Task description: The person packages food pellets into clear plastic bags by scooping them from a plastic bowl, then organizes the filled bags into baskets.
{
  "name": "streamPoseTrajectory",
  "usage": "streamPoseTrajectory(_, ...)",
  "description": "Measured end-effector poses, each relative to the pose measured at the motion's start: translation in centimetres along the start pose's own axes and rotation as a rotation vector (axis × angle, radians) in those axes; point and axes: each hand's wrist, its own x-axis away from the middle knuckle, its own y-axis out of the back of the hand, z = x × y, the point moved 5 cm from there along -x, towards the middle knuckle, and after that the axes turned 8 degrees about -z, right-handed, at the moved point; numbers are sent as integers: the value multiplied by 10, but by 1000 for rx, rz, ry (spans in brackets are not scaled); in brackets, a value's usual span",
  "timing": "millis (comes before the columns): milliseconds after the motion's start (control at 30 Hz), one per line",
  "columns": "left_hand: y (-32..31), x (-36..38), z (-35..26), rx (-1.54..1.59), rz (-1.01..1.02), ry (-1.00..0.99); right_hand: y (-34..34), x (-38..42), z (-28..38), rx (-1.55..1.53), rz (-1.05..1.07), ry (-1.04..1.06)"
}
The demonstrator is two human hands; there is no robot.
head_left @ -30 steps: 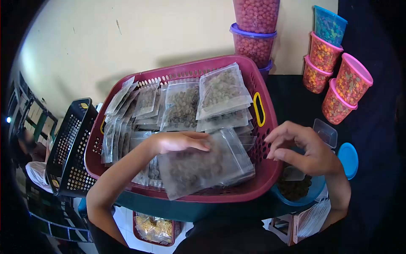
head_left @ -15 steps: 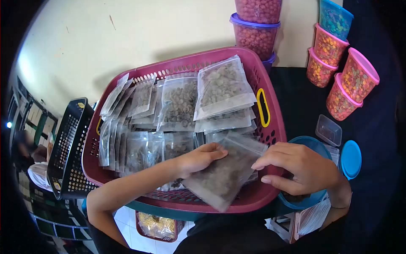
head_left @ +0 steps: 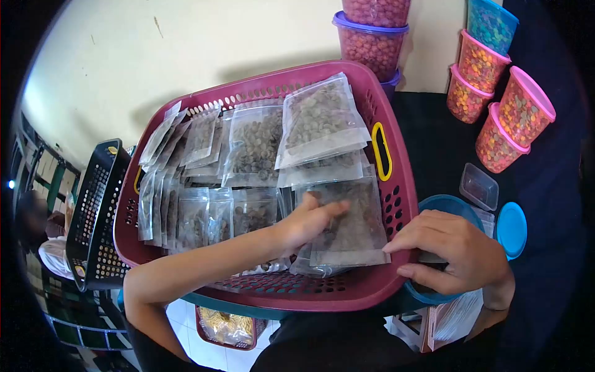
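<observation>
A maroon basket (head_left: 406, 214) with yellow handles holds several clear zip pouches (head_left: 254, 139) of small brown pieces. My left hand (head_left: 310, 220) lies over a pouch (head_left: 356, 229) at the basket's front right, its thumb and fingers apart on the film. That pouch lies flat over other pouches. At the basket's right rim is my right hand (head_left: 443, 248), fingers curved and apart, with nothing between them, its fingertips close to the pouch's lower right corner. Partly beneath my right hand is a blue bowl (head_left: 449, 201), whose contents are mostly hidden.
Stacked tubs of colourful pieces (head_left: 483, 59) and pink pieces (head_left: 375, 49) stand at the back right. A blue lid (head_left: 512, 230) and a clear container (head_left: 479, 187) lie right of the bowl. A black basket (head_left: 99, 217) is at the left; a person (head_left: 56, 255) shows beyond it.
The pouch that was held up and tilted between my hands now lies in the basket. My left hand has loosened its grip and spread over it. The view has shifted slightly.
</observation>
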Motion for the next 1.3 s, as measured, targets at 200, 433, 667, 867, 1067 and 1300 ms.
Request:
streamPoseTrajectory(200, 8, 28, 7, -305, -48, -215, 3, 7, 2, 3, -25, 14)
streamPoseTrajectory(433, -9, 47, 3, -896, -73, -464, 0, 5, 9, 21, -15, 19)
streamPoseTrajectory(667, -22, 34, -7, -1171, -197, -595, -8, 1, 19, 26, 8, 17)
streamPoseTrajectory(867, -8, 43, -14, -1221, -150, -644, -23, -9, 34, 52, 22, 1)
streamPoseTrajectory(1067, 61, 111, -18, -1295, -65, -624, -48, -39, 54, 17, 116, -55)
streamPoseTrajectory(1300, 206, 195, 2, -934, -478, -684, -110, -131, 75, -169, 220, 56)
